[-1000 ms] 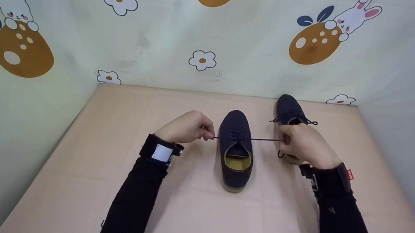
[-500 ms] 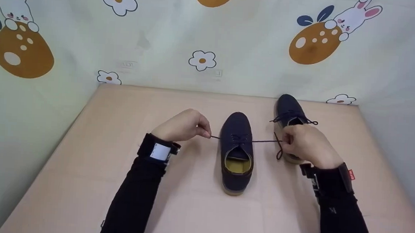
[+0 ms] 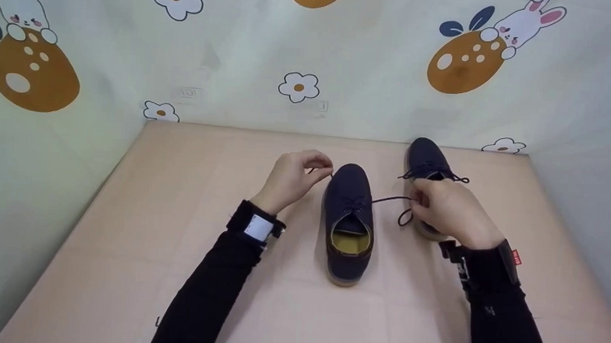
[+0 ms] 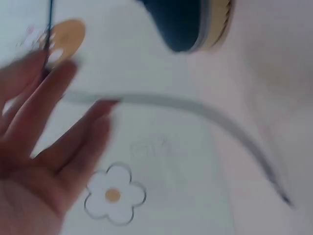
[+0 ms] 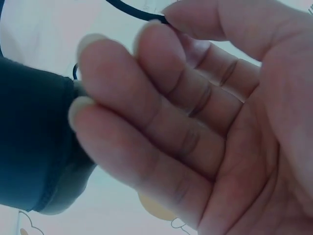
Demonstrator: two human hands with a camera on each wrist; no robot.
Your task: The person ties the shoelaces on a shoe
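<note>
A dark navy lace-up shoe (image 3: 349,187) stands upright on the table, toe pointing away, its yellowish insole showing. My left hand (image 3: 297,179) is beside its toe, pinching one end of the shoelace (image 4: 50,24). In the left wrist view, the loose tail of that lace swings out in a blurred arc. On the shoe's other side my right hand (image 3: 451,209) pinches the lace's opposite end (image 3: 388,198) between thumb and fingers. That stretch sags slightly, and a small loop hangs below the hand. The lace also shows at the right fingertips in the right wrist view.
A second navy shoe (image 3: 423,151), its laces tied in a bow, stands at the back right, partly hidden behind my right hand. The beige tabletop (image 3: 176,211) meets a printed cloth wall (image 3: 238,56) at the back.
My left hand has moved away from me and slightly right, toward the shoe's toe. The lace, stretched taut across the shoe before, has slackened. My right hand has stayed nearly in place.
</note>
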